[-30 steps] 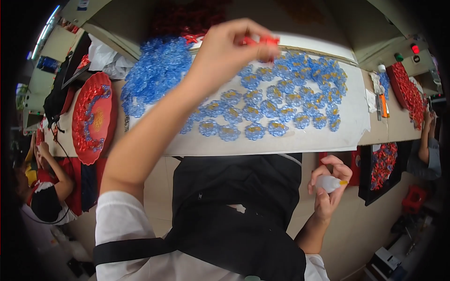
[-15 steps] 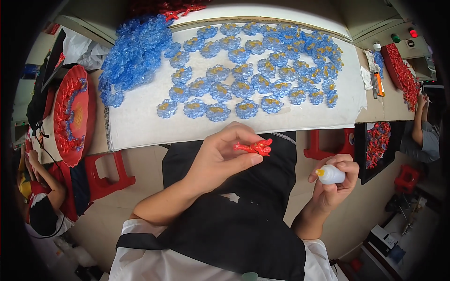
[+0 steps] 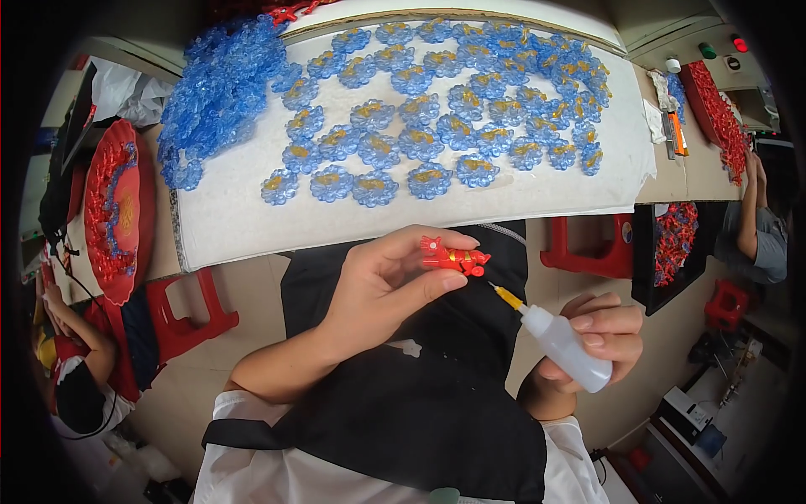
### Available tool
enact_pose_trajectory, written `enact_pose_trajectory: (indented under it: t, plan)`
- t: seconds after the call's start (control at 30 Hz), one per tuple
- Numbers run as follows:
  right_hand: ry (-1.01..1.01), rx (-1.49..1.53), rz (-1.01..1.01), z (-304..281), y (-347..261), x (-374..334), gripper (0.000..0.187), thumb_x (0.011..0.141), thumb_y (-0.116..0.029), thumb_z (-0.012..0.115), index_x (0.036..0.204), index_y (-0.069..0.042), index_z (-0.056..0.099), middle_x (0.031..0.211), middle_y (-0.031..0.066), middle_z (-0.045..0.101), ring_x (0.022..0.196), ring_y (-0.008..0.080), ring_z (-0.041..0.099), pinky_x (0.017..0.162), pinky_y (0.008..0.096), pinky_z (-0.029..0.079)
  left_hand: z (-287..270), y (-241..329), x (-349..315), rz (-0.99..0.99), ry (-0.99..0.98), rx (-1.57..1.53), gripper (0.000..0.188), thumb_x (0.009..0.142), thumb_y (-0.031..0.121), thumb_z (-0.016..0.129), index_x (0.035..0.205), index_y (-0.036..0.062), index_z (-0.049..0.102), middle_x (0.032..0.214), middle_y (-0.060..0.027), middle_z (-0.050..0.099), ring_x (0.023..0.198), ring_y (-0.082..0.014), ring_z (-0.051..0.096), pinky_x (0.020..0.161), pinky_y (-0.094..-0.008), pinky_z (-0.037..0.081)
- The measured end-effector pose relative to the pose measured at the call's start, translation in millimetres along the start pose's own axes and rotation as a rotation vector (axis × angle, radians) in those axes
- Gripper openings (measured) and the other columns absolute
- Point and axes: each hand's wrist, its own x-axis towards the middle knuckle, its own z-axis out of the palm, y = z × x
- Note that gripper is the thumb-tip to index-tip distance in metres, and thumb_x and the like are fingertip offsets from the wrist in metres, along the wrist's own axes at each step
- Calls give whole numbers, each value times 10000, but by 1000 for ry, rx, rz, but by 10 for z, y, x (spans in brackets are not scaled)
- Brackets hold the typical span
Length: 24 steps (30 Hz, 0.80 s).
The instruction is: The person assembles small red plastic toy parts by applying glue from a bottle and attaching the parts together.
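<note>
Between the thumb and fingers of my left hand (image 3: 361,290) is a small red plastic figurine (image 3: 455,259) with gold marks, held over my lap just off the table's front edge. To its right, my right hand (image 3: 611,332) grips a whitish squeeze bottle (image 3: 567,351). Its yellow nozzle (image 3: 509,297) ends in a thin needle tip that points up and left at the figurine; a small gap seems to separate them. Beyond my hands, clear blue flower-shaped pieces (image 3: 430,180) with yellow-gold centres lie in rows on a white sheet (image 3: 243,223).
A heap of blue pieces (image 3: 218,92) sits at the sheet's far left. Further left stands a red scalloped tray (image 3: 143,227) holding red pieces. At the right are an orange-handled cutter (image 3: 677,134), a long box of red pieces (image 3: 714,118) and red stools (image 3: 588,252). Other people work at both sides.
My right hand has swung the bottle round, so its nozzle now points at the figurine. In my left fingers the figurine has turned. The view has shifted slightly.
</note>
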Motion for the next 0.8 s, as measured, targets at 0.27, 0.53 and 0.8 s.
enact_pose_trajectory:
  t: [0.27, 0.53, 0.8]
  plan:
    - [21, -91, 19, 39, -22, -107, 427, 615, -286, 757, 864, -86, 473, 795, 48, 461, 580, 124, 433, 428, 213, 367, 14, 4, -9, -7, 13, 52, 278, 777, -34, 553, 1052, -26, 516, 1027, -102, 561, 942, -129, 535, 820, -252, 431]
    - [-88, -94, 5, 7, -1, -56, 421, 610, -277, 761, 857, -82, 483, 789, 52, 473, 564, 126, 439, 437, 216, 378, 23, -10, -12, -18, 14, 50, 271, 777, -30, 556, 1045, -29, 519, 1026, -102, 561, 941, -125, 534, 818, -249, 431]
    - [-64, -104, 16, -30, -15, -60, 423, 607, -283, 761, 853, -76, 486, 791, 55, 475, 564, 130, 448, 447, 217, 383, 19, -64, 23, -81, 20, -48, 270, 787, 34, 565, 1040, -31, 497, 957, -119, 583, 868, -156, 581, 791, -249, 438]
